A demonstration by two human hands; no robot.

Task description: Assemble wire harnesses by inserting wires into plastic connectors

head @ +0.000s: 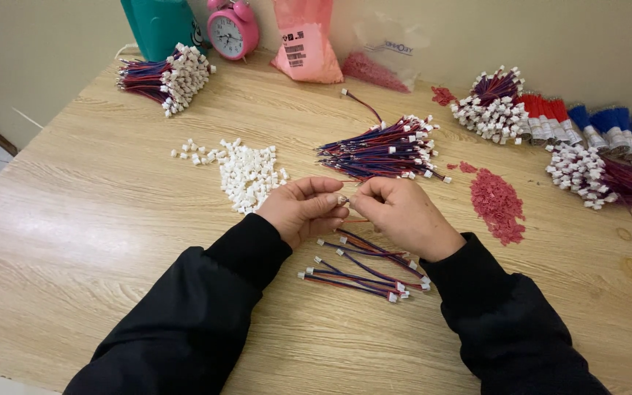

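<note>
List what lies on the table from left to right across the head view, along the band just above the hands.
Loose pile of small white connector housings → bundle of red and blue wires with white plugs → heap of small red pieces → bundle of wires with white plugs near the right edge.

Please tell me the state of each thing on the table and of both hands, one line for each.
Left hand: fingers pinched on a small connector.
Right hand: fingers pinched on a thin wire.
Loose cables: lying flat under the hands.
Cable pile: heaped, unbundled.
White connectors: loose heap.
Red pieces: scattered heap.
Pink bag: upright, leaning on the wall.
Clock: upright.
</note>
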